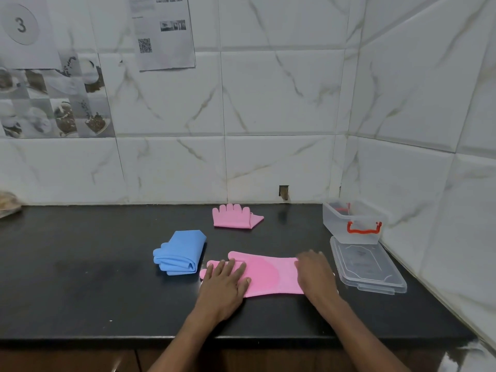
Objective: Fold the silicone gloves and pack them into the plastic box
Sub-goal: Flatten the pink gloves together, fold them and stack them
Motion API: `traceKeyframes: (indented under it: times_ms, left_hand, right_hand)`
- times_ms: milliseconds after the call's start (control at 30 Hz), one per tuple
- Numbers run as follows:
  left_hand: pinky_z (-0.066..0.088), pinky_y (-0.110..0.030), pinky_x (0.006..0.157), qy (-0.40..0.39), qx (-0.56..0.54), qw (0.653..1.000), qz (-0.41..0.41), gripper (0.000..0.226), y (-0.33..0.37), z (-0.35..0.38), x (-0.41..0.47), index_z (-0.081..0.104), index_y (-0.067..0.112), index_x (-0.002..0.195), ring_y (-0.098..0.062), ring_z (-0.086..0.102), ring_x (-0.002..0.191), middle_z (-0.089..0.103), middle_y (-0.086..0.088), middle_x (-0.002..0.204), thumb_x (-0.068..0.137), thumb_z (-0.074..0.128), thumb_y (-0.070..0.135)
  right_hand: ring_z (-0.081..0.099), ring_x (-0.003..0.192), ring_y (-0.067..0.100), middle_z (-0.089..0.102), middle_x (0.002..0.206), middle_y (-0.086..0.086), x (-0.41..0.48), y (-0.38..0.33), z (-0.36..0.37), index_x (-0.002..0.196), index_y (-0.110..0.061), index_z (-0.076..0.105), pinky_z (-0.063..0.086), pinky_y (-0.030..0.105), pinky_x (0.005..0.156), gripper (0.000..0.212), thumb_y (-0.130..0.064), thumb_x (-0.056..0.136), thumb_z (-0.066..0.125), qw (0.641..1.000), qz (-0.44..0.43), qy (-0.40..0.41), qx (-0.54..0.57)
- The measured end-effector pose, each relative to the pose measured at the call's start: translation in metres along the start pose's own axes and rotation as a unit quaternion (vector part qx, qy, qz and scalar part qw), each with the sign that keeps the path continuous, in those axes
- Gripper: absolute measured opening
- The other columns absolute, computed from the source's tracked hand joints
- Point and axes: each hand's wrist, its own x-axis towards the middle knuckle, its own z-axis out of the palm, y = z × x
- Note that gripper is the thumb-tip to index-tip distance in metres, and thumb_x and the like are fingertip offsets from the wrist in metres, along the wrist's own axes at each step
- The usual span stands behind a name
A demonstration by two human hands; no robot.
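A pink silicone glove [268, 272] lies flat on the black counter, fingers pointing left. My left hand [225, 280] rests flat on its fingers, fingers spread. My right hand [315, 272] lies over the cuff end at the right; whether it pinches the cuff is unclear. A second pink glove [234, 217] sits folded near the back wall. A folded blue glove bundle [179, 253] lies left of the flat glove. The clear plastic box [351, 224] with red clips stands open in the right corner, and its lid [367, 267] lies flat in front of it.
The black counter [94, 277] ends at a front edge just below my wrists. Tiled walls close the back and right side. A bagged item [8, 202] sits at the far left edge. A small hole in the wall [284, 191] is behind the folded pink glove.
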Motion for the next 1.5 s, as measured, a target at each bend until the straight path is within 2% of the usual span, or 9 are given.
traceKeyframes:
  times_ms: [300,400,533,700,933,1067,1133,1333,1500]
  left_hand:
    - [-0.011,-0.045,0.121,-0.043,0.0,0.999,-0.006,0.062,0.001,0.001,0.002,0.001,0.033,0.155,-0.019,-0.01,0.152,-0.004,0.001,0.165,0.099,0.011,0.057]
    - [-0.005,-0.045,0.122,-0.086,-0.019,0.996,0.002,0.063,-0.001,-0.005,0.005,0.007,0.03,0.156,-0.022,-0.003,0.152,0.001,-0.002,0.165,0.1,0.018,0.056]
    - [0.05,-0.038,0.096,-0.014,-0.097,0.994,-0.044,0.036,-0.007,-0.037,0.031,0.063,0.021,0.123,-0.024,0.063,0.109,0.061,-0.003,0.125,0.096,0.048,0.039]
    - [0.04,-0.027,0.06,0.089,-0.282,0.944,-0.143,0.018,-0.027,-0.059,0.085,0.067,0.003,0.072,-0.02,0.052,0.063,0.06,-0.007,0.066,0.083,0.055,0.009]
    - [0.055,-0.04,0.092,0.069,-0.486,0.826,-0.278,0.018,-0.046,-0.06,0.171,0.063,0.008,0.103,-0.03,0.059,0.098,0.06,-0.017,0.114,0.09,0.052,0.002]
    - [0.051,-0.041,0.084,0.049,-0.579,0.754,-0.308,0.048,-0.037,-0.05,0.198,0.044,0.005,0.139,-0.032,0.05,0.117,0.043,-0.016,0.141,0.093,0.057,0.006]
    - [0.051,-0.038,0.067,0.037,-0.585,0.742,-0.326,0.049,-0.035,-0.047,0.204,0.043,-0.001,0.137,-0.03,0.055,0.091,0.039,-0.022,0.142,0.091,0.06,0.005]
    - [0.059,-0.041,0.078,0.039,-0.473,0.8,-0.366,0.059,-0.039,-0.048,0.213,0.043,-0.001,0.134,-0.031,0.061,0.083,0.027,-0.025,0.138,0.085,0.073,0.015]
    - [0.058,-0.042,0.086,0.052,-0.389,0.845,-0.363,0.03,-0.04,-0.04,0.219,0.061,-0.005,0.112,-0.034,0.069,0.097,0.067,-0.024,0.113,0.084,0.064,0.003]
  right_hand:
    - [-0.018,0.149,0.023,-0.018,0.161,0.01,-0.002,0.013,0.004,0.154,-0.018,-0.009,-0.01,0.045,0.119,0.086,-0.072,0.09,0.009,0.967,-0.023,-0.253,0.016]
    - [-0.018,0.149,0.022,-0.018,0.161,0.009,-0.009,0.012,0.004,0.154,-0.022,-0.009,-0.01,0.045,0.119,0.093,-0.079,0.082,0.002,0.968,-0.03,-0.248,0.018]
    - [-0.003,0.151,0.018,-0.002,0.164,0.005,-0.018,0.008,-0.001,0.156,-0.021,0.008,0.0,0.037,0.122,0.096,-0.078,0.079,0.0,0.987,-0.006,-0.124,0.1]
    - [0.011,0.151,0.018,0.005,0.164,-0.004,-0.026,0.006,-0.004,0.153,-0.023,0.023,0.02,0.037,0.118,0.072,-0.065,0.094,0.023,0.985,0.031,-0.083,0.148]
    - [0.023,0.148,0.015,0.0,0.164,-0.007,-0.017,0.0,-0.005,0.148,-0.028,0.033,0.03,0.039,0.115,0.072,-0.068,0.091,0.017,0.986,0.031,-0.105,0.124]
    - [0.026,0.146,0.014,-0.005,0.164,-0.007,-0.011,0.0,-0.003,0.144,-0.031,0.036,0.03,0.038,0.115,0.068,-0.069,0.091,0.019,0.987,0.032,-0.124,0.098]
    - [0.026,0.146,0.013,-0.008,0.164,-0.006,-0.007,0.0,-0.002,0.144,-0.031,0.035,0.029,0.037,0.116,0.067,-0.069,0.091,0.02,0.987,0.032,-0.132,0.085]
    - [0.021,0.148,0.013,-0.015,0.163,-0.003,-0.001,0.001,0.003,0.143,-0.029,0.038,0.024,0.033,0.117,0.07,-0.071,0.09,0.02,0.987,0.019,-0.157,0.037]
    - [0.028,0.144,0.008,-0.015,0.163,-0.003,0.01,-0.001,0.004,0.139,-0.023,0.044,0.023,0.03,0.114,0.071,-0.07,0.092,0.019,0.986,0.011,-0.167,0.02]
